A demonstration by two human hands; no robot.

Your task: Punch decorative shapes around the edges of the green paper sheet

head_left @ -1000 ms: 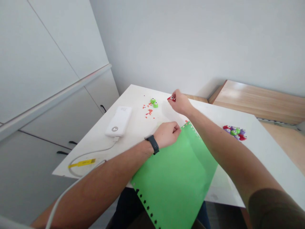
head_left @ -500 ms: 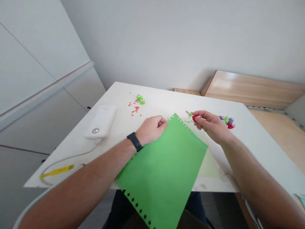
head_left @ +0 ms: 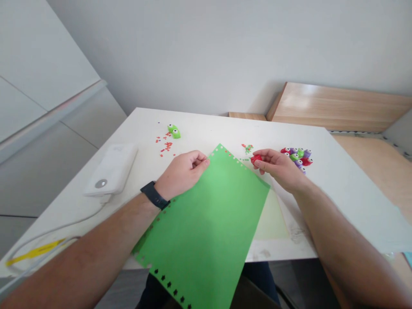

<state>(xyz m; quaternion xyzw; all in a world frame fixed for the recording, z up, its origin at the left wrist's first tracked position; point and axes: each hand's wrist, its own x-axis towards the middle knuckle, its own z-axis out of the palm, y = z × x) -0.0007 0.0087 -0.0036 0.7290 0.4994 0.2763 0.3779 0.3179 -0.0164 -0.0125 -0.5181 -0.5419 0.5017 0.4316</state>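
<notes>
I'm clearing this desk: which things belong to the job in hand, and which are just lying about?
Job:
green sheet, held by left hand
red piece, in right hand
likely green pair, coloured cluster, orange scraps

Lying about, apparently:
white device
cable
yellow strip

We pinch the upper left edge of a green paper (head_left: 206, 223) in our left hand (head_left: 183, 171), with a dark wristband (head_left: 155, 195) at the wrist. Our right hand (head_left: 283, 169) holds a red toy (head_left: 256, 159) beside the paper's punched upper right edge. Beyond it on the white table (head_left: 337, 193) we see a cluster of toys (head_left: 294, 157); to the left, two green toys (head_left: 174, 131) near red scraps (head_left: 167, 146), and a white power bank (head_left: 112, 169).
</notes>
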